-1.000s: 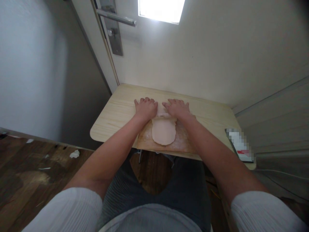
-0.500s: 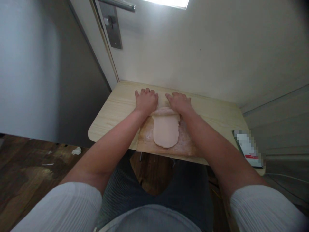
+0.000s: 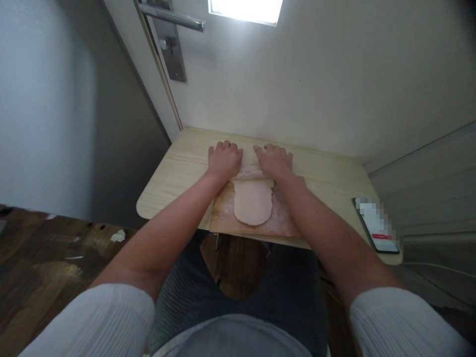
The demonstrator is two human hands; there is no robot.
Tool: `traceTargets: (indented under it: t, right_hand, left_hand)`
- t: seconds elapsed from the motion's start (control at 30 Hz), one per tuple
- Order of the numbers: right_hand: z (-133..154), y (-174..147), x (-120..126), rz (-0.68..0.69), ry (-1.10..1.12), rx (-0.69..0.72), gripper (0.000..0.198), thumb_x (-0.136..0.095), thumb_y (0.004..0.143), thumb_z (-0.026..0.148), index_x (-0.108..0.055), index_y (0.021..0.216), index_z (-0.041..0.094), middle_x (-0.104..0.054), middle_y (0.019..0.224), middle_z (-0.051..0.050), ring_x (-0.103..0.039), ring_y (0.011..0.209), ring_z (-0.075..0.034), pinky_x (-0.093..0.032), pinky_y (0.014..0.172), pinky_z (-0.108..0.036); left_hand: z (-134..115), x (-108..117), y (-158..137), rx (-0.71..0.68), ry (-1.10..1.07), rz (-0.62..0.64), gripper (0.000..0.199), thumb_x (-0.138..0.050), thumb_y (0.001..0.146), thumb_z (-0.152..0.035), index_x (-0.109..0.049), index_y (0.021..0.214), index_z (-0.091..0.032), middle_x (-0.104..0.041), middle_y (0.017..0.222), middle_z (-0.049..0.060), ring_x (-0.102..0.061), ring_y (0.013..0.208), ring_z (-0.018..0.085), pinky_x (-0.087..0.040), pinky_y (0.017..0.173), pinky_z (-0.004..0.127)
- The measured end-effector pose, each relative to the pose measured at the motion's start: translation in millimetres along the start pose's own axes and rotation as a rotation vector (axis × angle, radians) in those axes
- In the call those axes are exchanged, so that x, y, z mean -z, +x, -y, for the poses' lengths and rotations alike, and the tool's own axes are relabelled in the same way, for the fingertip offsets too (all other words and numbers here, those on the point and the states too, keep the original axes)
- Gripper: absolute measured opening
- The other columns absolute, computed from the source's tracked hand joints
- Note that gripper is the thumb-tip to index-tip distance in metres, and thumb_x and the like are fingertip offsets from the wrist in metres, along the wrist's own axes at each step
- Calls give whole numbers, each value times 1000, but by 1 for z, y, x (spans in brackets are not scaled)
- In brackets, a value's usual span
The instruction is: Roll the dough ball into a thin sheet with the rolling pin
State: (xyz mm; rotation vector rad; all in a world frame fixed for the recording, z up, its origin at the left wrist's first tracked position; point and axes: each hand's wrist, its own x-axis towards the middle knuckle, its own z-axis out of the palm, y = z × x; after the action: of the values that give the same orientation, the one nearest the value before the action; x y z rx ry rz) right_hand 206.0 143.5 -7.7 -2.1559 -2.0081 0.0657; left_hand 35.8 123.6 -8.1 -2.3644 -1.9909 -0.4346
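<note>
A flat sheet of pale dough [image 3: 253,203] lies on a floured wooden board [image 3: 222,215], its near end rounded and its far edges slightly ragged. Across the dough's far end runs a rolling pin [image 3: 252,172], of which only the middle shows between my wrists. On its left end rests my left hand [image 3: 225,159], palm down, fingers bent over forward. My right hand [image 3: 274,159] bears on the right end in the same way, its thumb pointing inward. Both hands cover the pin's ends.
The board sits at the front edge of a small light wooden table [image 3: 171,173]. A phone [image 3: 377,225] lies at the table's right end. Behind stands a pale door with a metal handle [image 3: 174,17]. Scraps [image 3: 118,235] litter the dark floor on the left.
My fingers have curled in more over the rolling pin. The view has tilted up slightly, so more of the door handle and the light shows.
</note>
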Motion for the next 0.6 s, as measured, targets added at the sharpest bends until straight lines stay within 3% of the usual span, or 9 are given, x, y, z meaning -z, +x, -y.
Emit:
traceTargets:
  t: [0.37,0.6]
  right_hand:
    - [0,-29,4,-61,10,-43,72,-23,100,66,-64,130,16,-65,130,-20,-54,124,-37,-31,105,-58]
    - [-5,-48,1,-89,15,-52,69,-27,100,65,-59,136,17,-62,136,-19,-53,126,-37,-28,108,-62]
  left_hand:
    - [-5,5,-21,-34,-9,45,50,-22,104,-41,-65,118,-20,-62,126,16,-53,119,32,-42,98,49]
    - [-7,2,-33,-22,-61,78,49,-25,102,-45,-60,130,-24,-59,134,14,-53,122,33,-42,99,53]
